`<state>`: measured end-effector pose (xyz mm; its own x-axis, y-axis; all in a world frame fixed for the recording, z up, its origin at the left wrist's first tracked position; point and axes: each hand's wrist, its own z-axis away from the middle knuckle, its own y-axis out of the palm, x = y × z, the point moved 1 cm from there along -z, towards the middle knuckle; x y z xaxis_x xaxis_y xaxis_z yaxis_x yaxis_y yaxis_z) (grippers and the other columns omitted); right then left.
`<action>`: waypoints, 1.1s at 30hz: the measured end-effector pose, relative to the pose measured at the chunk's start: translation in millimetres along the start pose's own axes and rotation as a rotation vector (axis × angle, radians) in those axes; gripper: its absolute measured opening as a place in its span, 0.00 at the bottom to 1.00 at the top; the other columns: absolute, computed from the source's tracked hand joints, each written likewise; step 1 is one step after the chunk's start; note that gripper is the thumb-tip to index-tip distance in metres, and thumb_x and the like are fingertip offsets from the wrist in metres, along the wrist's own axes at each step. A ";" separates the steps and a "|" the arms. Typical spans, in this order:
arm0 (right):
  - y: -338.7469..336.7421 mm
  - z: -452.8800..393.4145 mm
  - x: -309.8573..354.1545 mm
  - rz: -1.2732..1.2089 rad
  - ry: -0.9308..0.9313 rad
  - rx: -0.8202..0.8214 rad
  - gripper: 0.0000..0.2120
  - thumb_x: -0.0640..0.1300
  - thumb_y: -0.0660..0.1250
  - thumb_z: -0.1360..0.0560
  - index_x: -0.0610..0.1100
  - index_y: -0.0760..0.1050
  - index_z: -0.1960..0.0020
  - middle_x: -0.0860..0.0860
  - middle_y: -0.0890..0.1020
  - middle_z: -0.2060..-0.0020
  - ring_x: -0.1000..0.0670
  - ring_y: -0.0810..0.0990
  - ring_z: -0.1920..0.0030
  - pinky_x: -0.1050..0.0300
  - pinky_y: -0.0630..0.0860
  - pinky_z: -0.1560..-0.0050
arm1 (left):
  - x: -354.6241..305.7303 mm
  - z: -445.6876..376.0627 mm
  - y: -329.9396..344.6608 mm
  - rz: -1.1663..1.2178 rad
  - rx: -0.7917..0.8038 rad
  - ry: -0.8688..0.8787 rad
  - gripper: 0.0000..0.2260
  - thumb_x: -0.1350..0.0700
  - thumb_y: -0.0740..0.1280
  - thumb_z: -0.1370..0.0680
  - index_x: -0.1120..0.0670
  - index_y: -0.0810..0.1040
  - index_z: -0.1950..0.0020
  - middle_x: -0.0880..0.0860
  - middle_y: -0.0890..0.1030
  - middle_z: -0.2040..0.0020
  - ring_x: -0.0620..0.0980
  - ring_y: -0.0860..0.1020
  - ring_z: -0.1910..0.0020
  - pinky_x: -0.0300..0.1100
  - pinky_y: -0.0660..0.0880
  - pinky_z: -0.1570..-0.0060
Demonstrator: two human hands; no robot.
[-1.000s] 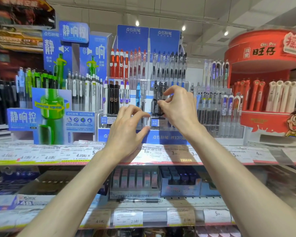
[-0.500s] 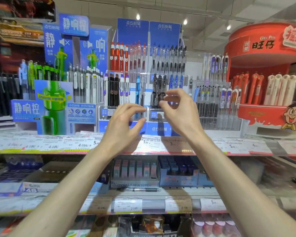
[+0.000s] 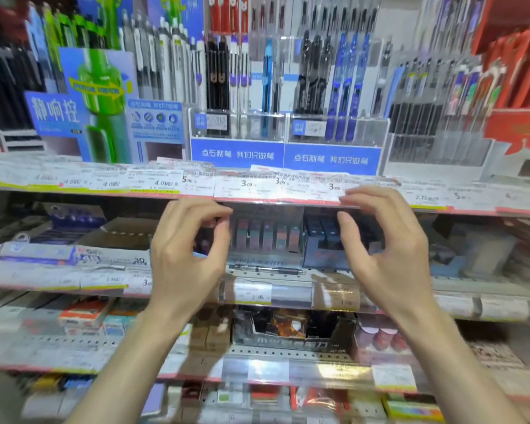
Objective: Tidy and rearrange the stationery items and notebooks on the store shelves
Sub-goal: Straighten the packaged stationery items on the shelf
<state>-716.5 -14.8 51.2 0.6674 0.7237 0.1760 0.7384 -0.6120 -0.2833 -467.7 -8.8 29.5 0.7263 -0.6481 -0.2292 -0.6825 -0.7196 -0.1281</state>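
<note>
My left hand (image 3: 186,255) and my right hand (image 3: 386,255) hover in front of the second shelf, fingers curled and apart, holding nothing. Between them stands a display box of small pastel items (image 3: 265,237) and a dark blue box (image 3: 325,243). A single black pen (image 3: 266,269) lies loose on the shelf in front of those boxes. On the top shelf stands a clear pen rack with blue base panels (image 3: 285,156), filled with upright black, blue and white pens.
A green-and-blue pen display (image 3: 101,105) stands at top left, a red display (image 3: 517,87) at top right. Price-tag rails (image 3: 257,186) edge each shelf. Lower shelves hold boxed stationery (image 3: 83,313) and a dark open carton (image 3: 291,332).
Both hands have dropped from the pen rack on the top shelf to the second shelf, and the view has tilted downward. Nothing was picked up.
</note>
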 end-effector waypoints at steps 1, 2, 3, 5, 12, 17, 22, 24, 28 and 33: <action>-0.6 10.0 -2.9 -0.008 0.010 0.008 0.07 0.36 0.68 0.23 0.37 0.80 0.45 0.47 0.81 0.50 0.48 0.79 0.48 0.56 0.75 0.45 | 2.4 8.1 0.4 0.025 0.019 -0.034 0.04 0.65 0.67 0.24 0.61 0.81 0.52 0.53 0.80 0.55 0.53 0.77 0.55 0.43 0.73 0.54; -0.9 20.1 -6.3 -0.015 0.034 0.022 0.07 0.37 0.68 0.23 0.38 0.80 0.46 0.48 0.80 0.52 0.48 0.79 0.50 0.57 0.75 0.47 | 6.2 16.9 1.3 0.053 0.058 -0.089 0.04 0.65 0.68 0.24 0.59 0.81 0.52 0.51 0.80 0.55 0.53 0.78 0.56 0.44 0.74 0.55; -0.2 30.5 -11.7 -0.017 0.072 0.046 0.07 0.38 0.68 0.23 0.39 0.80 0.47 0.50 0.80 0.54 0.50 0.79 0.52 0.58 0.74 0.49 | 12.0 27.0 2.9 0.071 0.112 -0.154 0.04 0.64 0.68 0.23 0.57 0.81 0.51 0.50 0.79 0.55 0.51 0.78 0.55 0.45 0.75 0.55; 2.2 50.0 -26.0 -0.002 0.168 0.119 0.06 0.41 0.67 0.23 0.43 0.79 0.47 0.53 0.80 0.54 0.53 0.78 0.53 0.59 0.75 0.51 | 26.3 48.2 7.3 0.064 0.239 -0.279 0.05 0.61 0.69 0.22 0.53 0.80 0.50 0.47 0.79 0.53 0.46 0.78 0.54 0.46 0.75 0.53; 15.4 77.6 -69.7 0.176 0.379 0.401 0.05 0.46 0.69 0.23 0.49 0.79 0.48 0.57 0.79 0.55 0.55 0.78 0.56 0.52 0.77 0.52 | 55.8 72.8 21.1 -0.104 0.531 -0.309 0.07 0.53 0.66 0.23 0.49 0.79 0.46 0.43 0.77 0.50 0.44 0.75 0.49 0.41 0.71 0.49; 40.4 57.1 -68.2 0.208 0.381 0.609 0.05 0.50 0.68 0.23 0.52 0.80 0.50 0.58 0.82 0.54 0.54 0.78 0.53 0.56 0.75 0.50 | 58.5 62.6 32.3 -0.208 0.646 -0.179 0.07 0.55 0.65 0.20 0.51 0.79 0.44 0.45 0.78 0.48 0.47 0.75 0.46 0.44 0.72 0.46; 65.4 32.4 -58.9 0.192 0.456 0.808 0.06 0.49 0.69 0.24 0.51 0.84 0.55 0.57 0.85 0.58 0.56 0.81 0.56 0.55 0.79 0.49 | 61.3 58.6 41.6 -0.245 0.753 -0.195 0.11 0.52 0.61 0.18 0.50 0.79 0.40 0.45 0.79 0.44 0.47 0.75 0.43 0.43 0.71 0.47; 73.4 26.2 -56.9 0.192 0.494 0.847 0.06 0.48 0.70 0.25 0.49 0.86 0.57 0.56 0.86 0.58 0.55 0.82 0.56 0.56 0.78 0.48 | 61.5 57.9 42.3 -0.245 0.765 -0.203 0.12 0.51 0.59 0.18 0.51 0.79 0.39 0.45 0.79 0.43 0.47 0.75 0.42 0.43 0.72 0.46; 83.5 19.3 -53.7 0.193 0.560 0.898 0.05 0.47 0.71 0.26 0.48 0.86 0.55 0.55 0.86 0.59 0.55 0.81 0.56 0.62 0.73 0.52 | 63.9 58.8 42.6 -0.241 0.791 -0.214 0.13 0.52 0.58 0.18 0.51 0.79 0.39 0.45 0.78 0.42 0.45 0.74 0.42 0.40 0.69 0.47; 85.6 11.6 -52.4 0.173 0.597 0.972 0.05 0.45 0.71 0.26 0.46 0.86 0.55 0.53 0.87 0.61 0.54 0.83 0.57 0.61 0.76 0.54 | 65.4 60.7 43.3 -0.231 0.795 -0.212 0.13 0.53 0.58 0.18 0.51 0.80 0.40 0.45 0.78 0.42 0.45 0.74 0.43 0.39 0.68 0.48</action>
<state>-689.4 -101.4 6.8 0.8837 0.2288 0.4084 0.4188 0.0033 -0.9081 -454.7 -67.1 -49.6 0.8779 -0.3887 -0.2796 -0.4312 -0.3878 -0.8147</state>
